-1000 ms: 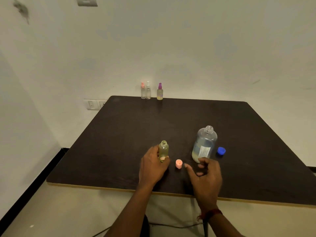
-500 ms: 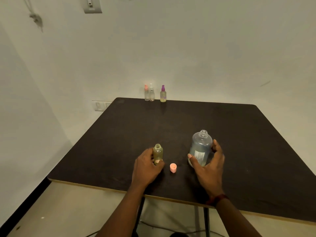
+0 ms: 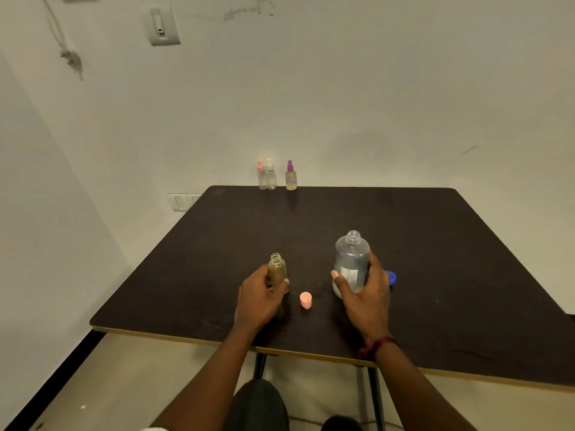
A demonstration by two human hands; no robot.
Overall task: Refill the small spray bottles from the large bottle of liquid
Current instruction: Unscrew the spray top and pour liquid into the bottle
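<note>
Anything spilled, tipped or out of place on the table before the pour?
Nothing stands out. The small uncapped yellowish bottle and the large clear labelled bottle stand upright; the pink cap and blue cap lie on the dark table, no spill visible.

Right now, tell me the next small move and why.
Probably lift the large bottle and tilt its neck over the small bottle. The right hand grips the large one, the left hand holds the small one upright on the table, and both necks are open.
</note>
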